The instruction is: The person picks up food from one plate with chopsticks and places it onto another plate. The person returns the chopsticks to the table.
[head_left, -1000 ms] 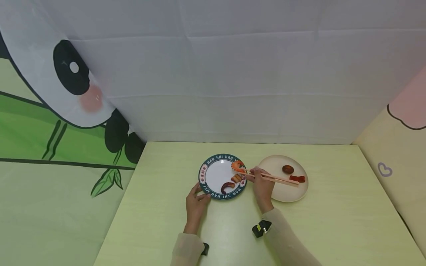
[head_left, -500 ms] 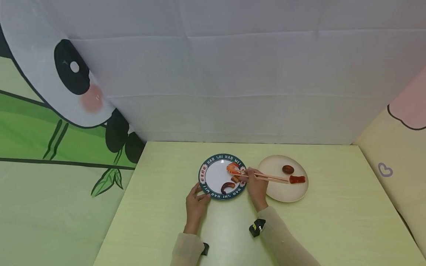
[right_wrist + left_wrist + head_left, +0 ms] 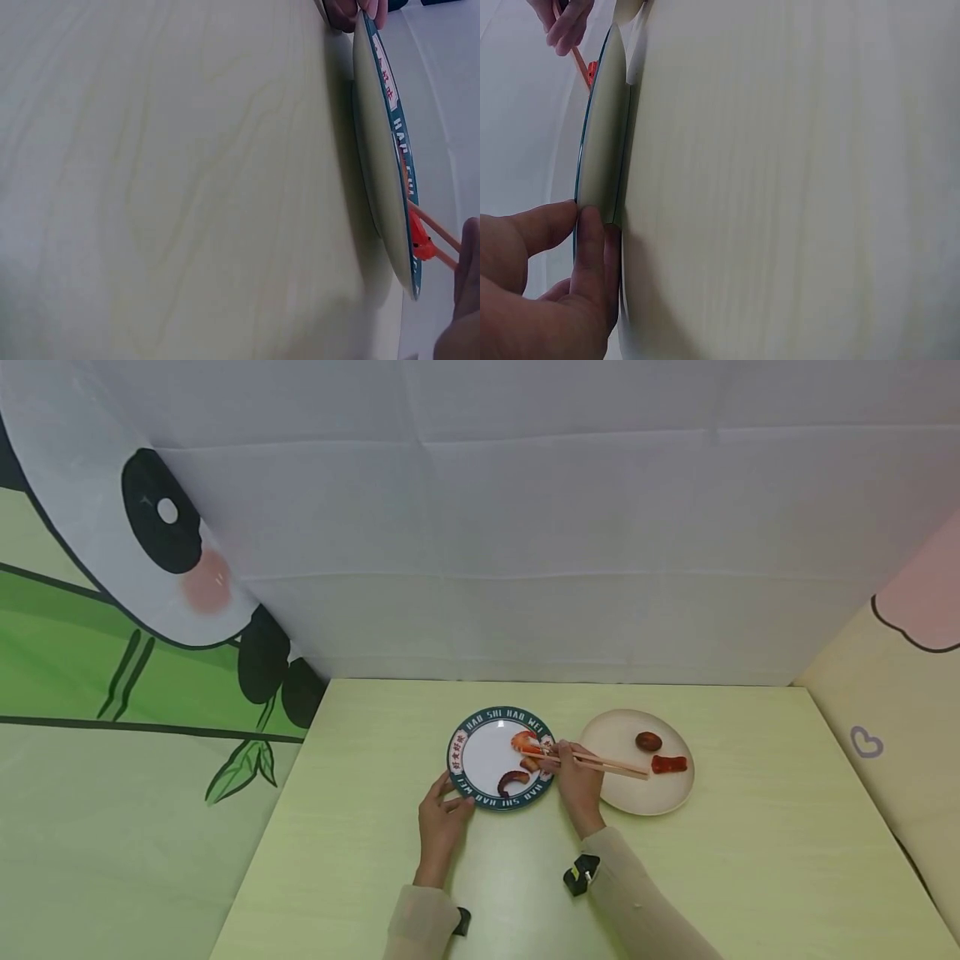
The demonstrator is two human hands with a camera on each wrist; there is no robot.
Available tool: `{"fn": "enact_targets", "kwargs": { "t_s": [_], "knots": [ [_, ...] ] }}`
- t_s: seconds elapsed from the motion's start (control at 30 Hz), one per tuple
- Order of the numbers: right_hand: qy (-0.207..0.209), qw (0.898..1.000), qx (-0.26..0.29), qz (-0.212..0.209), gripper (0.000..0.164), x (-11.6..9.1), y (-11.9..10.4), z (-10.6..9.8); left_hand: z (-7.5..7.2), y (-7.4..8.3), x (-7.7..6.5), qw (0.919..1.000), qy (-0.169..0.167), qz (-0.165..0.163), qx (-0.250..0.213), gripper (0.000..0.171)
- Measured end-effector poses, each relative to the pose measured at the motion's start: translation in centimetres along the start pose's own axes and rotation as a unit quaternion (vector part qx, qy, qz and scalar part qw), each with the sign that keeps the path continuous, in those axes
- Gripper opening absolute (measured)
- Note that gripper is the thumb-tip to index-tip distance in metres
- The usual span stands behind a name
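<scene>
My left hand (image 3: 441, 827) pinches the near left rim of a white plate (image 3: 501, 804) with a green lettered border; in the left wrist view the thumb and fingers (image 3: 591, 259) meet at its edge. My right hand (image 3: 581, 793) holds a pair of wooden chopsticks (image 3: 615, 767) over that plate's right side. Their tips touch an orange shrimp (image 3: 522, 742) on the plate; whether they still squeeze it I cannot tell. Below the shrimp lie a small brownish-yellow piece (image 3: 529, 764), partly hidden, and a dark curled tentacle (image 3: 512, 782).
A beige plate (image 3: 648, 802) stands to the right, partly behind my right hand. On it lie a brown oval piece (image 3: 648, 742) and a red strip (image 3: 669, 764). The pale table (image 3: 765, 843) ends at a grey cloth wall (image 3: 525, 568) at the back.
My right hand has moved slightly left with the chopsticks, bringing the shrimp from the plate's right rim further inward. During the last half second it barely moves. The left hand stays put.
</scene>
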State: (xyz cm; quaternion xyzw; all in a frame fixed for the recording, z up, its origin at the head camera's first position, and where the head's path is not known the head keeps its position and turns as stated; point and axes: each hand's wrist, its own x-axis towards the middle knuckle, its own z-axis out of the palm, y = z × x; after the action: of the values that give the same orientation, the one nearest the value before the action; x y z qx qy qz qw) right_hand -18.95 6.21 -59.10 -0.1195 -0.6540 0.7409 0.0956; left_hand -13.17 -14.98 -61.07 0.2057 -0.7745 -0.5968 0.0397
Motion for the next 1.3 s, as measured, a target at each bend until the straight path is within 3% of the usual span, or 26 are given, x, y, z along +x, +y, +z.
{"fn": "enact_targets", "kwargs": {
  "t_s": [0.33, 0.67, 1.03, 1.3],
  "knots": [
    [-0.013, 0.999, 0.032, -0.018, 0.035, 0.0, -0.4, -1.2, 0.1, 0.0, 0.1, 1.0000, 0.001, -0.002, 0.001, 0.067],
    [0.030, 0.998, 0.019, -0.053, 0.037, 0.9, -1.9, -4.2, 0.1, -0.1, 0.1, 1.0000, 0.005, 0.003, 0.003, 0.066],
    [0.063, 0.996, 0.027, -0.055, 0.039, 1.4, -3.1, -7.8, 0.1, -0.2, 0.2, 0.9999, 0.005, 0.007, -0.009, 0.067],
    [0.094, 0.992, 0.064, -0.063, 0.037, 2.0, -3.4, -10.0, 0.0, -0.5, 0.2, 0.9997, 0.000, 0.016, -0.019, 0.067]
  ]
}}
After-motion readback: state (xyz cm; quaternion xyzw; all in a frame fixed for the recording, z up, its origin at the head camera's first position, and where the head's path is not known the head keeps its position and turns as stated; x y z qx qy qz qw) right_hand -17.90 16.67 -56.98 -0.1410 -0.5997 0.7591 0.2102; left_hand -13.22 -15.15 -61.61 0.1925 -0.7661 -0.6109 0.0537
